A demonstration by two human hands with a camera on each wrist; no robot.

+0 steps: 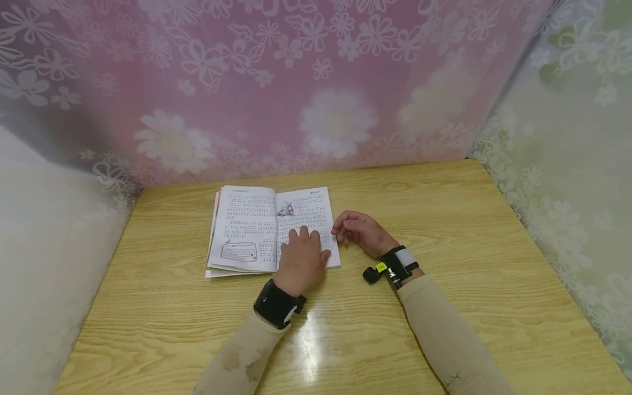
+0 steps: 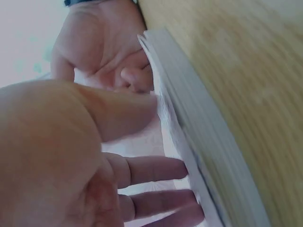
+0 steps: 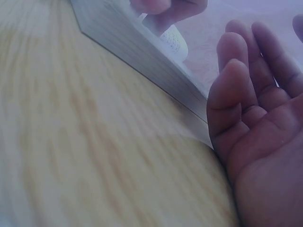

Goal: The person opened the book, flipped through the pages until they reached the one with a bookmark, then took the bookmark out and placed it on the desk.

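Left hand (image 1: 302, 262) spread on open book (image 1: 250, 222) | right hand (image 1: 364, 233) loosely curled, empty, beside book's right edge

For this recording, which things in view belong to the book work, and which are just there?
In the job:
- open book
- left hand, on the right-hand page
- right hand, beside the book's right edge

Just there:
- wooden table, only a support
- flowered pink backdrop
- black wristbands and beige sleeves, worn
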